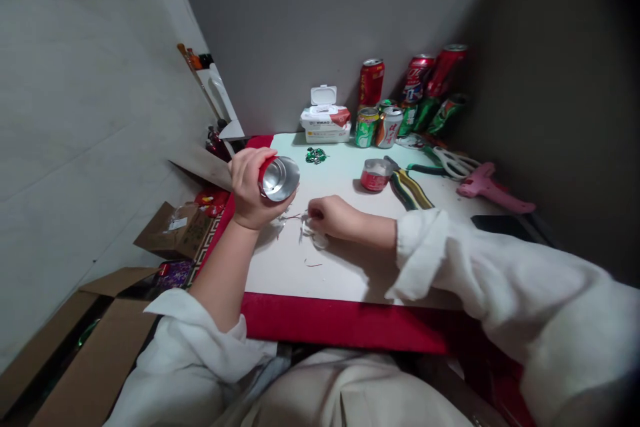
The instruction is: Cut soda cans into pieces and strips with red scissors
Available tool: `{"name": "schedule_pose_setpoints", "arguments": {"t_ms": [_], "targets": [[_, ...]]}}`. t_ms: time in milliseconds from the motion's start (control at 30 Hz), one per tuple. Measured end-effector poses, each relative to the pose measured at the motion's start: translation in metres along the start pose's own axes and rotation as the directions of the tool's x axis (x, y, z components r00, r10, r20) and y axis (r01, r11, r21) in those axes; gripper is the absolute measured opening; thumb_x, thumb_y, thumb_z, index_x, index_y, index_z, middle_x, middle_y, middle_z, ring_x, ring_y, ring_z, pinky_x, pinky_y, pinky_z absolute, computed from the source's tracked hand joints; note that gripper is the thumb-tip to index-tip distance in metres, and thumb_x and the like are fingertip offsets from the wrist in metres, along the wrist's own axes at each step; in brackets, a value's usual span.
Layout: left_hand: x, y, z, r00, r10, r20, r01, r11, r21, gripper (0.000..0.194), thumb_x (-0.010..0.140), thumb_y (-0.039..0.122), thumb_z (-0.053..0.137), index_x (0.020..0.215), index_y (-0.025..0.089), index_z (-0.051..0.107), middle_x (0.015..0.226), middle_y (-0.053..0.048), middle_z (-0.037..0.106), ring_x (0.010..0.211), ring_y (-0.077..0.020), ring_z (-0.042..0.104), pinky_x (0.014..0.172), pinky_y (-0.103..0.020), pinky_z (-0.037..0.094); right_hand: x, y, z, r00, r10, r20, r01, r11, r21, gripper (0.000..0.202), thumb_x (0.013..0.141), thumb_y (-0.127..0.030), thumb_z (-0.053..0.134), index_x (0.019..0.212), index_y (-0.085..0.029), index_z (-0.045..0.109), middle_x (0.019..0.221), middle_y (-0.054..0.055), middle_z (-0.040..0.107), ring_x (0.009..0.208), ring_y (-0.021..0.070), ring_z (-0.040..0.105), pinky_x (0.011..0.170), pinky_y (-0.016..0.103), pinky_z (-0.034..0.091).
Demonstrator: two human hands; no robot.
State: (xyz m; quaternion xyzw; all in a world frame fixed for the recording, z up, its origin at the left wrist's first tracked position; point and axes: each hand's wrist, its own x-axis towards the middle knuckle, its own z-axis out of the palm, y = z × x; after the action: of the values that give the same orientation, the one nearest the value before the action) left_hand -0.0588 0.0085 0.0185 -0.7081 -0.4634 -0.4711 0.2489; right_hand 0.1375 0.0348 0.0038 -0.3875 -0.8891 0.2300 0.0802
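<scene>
In the head view, the left hand (247,190) grasped a red can (280,179) above the left edge of the white surface (345,280) — its silver end faced the wearer, its long axis tilted and foreshortened. The right hand's (335,217) fingers curled at a white wad (320,241) inward of that edge; whether they gripped it, I couldn't tell. The step seemed to be handling the wad — the next move called for a steady left grasp.

At the back of the table (345,280) I see the wipes packet (325,130), left of the grouped cans (389,128); before the packet lies a small heap (315,155); further right, a cut-down can (375,177), pliers (406,182), then a glue gun (493,187); cardboard boxes (103,353) stand left, beyond the edge.
</scene>
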Motion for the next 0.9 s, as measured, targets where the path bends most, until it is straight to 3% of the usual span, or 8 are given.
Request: {"name": "schedule_pose_setpoints", "arguments": {"t_ms": [100,233,333,400,567,733,800,900], "targets": [[-0.002,-0.006,0.001,1.000,0.028,-0.009,-0.028,0.998,-0.054,0.065,0.073,0.045,0.079,0.125,0.022,0.049,0.119,-0.012,0.066,0.113,-0.0309,0.063,0.101,-0.049,0.049,0.015,-0.006,-0.012,0.998,-0.035,-0.042,0.036,0.999,0.020,0.012,0.082,-0.009,0.062,0.089,-0.013,0.070,0.089,0.007,0.074,0.076,0.0148,0.060,0.069,0.024,0.041],[-0.004,-0.015,0.004,0.995,0.080,-0.065,-0.087,0.991,-0.099,0.066,0.072,0.042,0.081,0.126,0.021,0.050,0.119,-0.012,0.066,0.112,-0.0299,0.065,0.100,-0.046,0.052,-0.013,-0.008,-0.033,0.994,-0.109,0.023,0.108,0.993,0.044,0.015,0.074,-0.005,0.063,0.083,-0.015,0.069,0.079,0.003,0.071,0.069,0.0139,0.057,0.065,0.023,0.039],[-0.003,-0.017,0.007,0.992,0.104,-0.073,-0.111,0.988,-0.106,0.064,0.073,0.042,0.080,0.126,0.021,0.051,0.117,-0.011,0.066,0.110,-0.0294,0.066,0.098,-0.046,0.054,-0.044,-0.013,-0.023,0.956,-0.180,0.231,0.163,0.982,0.093,0.016,0.073,-0.004,0.059,0.079,-0.017,0.068,0.073,0.002,0.069,0.062,0.0130,0.053,0.059,0.023,0.036],[-0.003,-0.017,0.009,0.991,0.113,-0.067,-0.120,0.987,-0.111,0.062,0.074,0.041,0.079,0.126,0.021,0.051,0.116,-0.011,0.067,0.110,-0.0292,0.067,0.097,-0.045,0.055,-0.052,-0.018,-0.003,0.926,-0.269,0.264,0.258,0.963,0.078,0.014,0.076,-0.006,0.060,0.080,-0.017,0.067,0.079,0.005,0.070,0.063,0.0131,0.052,0.062,0.024,0.038],[-0.004,-0.013,0.008,0.994,0.090,-0.068,-0.097,0.989,-0.109,0.061,0.075,0.042,0.080,0.125,0.022,0.051,0.116,-0.011,0.067,0.110,-0.0282,0.067,0.097,-0.044,0.056,-0.023,-0.020,0.021,0.955,-0.291,0.057,0.290,0.957,0.028,0.012,0.081,-0.007,0.059,0.082,-0.015,0.067,0.087,0.009,0.070,0.072,0.0154,0.055,0.068,0.026,0.039],[-0.005,-0.011,0.008,0.993,0.097,-0.073,-0.105,0.988,-0.114,0.060,0.074,0.037,0.081,0.124,0.019,0.053,0.115,-0.013,0.068,0.109,-0.0286,0.068,0.096,-0.044,0.056,-0.012,-0.006,-0.032,0.964,-0.224,-0.145,0.237,0.968,0.080,0.008,0.083,-0.011,0.062,0.085,-0.015,0.068,0.077,0.003,0.068,0.067,0.0138,0.055,0.066,0.025,0.039],[-0.006,-0.011,0.011,0.992,0.109,-0.056,-0.115,0.987,-0.115,0.058,0.074,0.036,0.080,0.123,0.019,0.053,0.115,-0.013,0.068,0.109,-0.0282,0.068,0.095,-0.043,0.057,-0.018,-0.002,-0.050,0.924,-0.222,-0.312,0.265,0.959,0.104,0.004,0.083,-0.016,0.064,0.081,-0.016,0.068,0.070,0.001,0.065,0.063,0.0132,0.053,0.063,0.026,0.037],[-0.008,-0.009,0.016,0.992,0.126,-0.022,-0.128,0.984,-0.128,0.058,0.076,0.040,0.077,0.125,0.019,0.053,0.116,-0.014,0.069,0.110,-0.0287,0.068,0.094,-0.042,0.056,-0.021,-0.005,-0.056,0.799,-0.173,-0.576,0.331,0.926,0.182,0.005,0.084,-0.020,0.065,0.080,-0.017,0.065,0.069,0.000,0.062,0.063,0.0131,0.052,0.061,0.025,0.038]]}}
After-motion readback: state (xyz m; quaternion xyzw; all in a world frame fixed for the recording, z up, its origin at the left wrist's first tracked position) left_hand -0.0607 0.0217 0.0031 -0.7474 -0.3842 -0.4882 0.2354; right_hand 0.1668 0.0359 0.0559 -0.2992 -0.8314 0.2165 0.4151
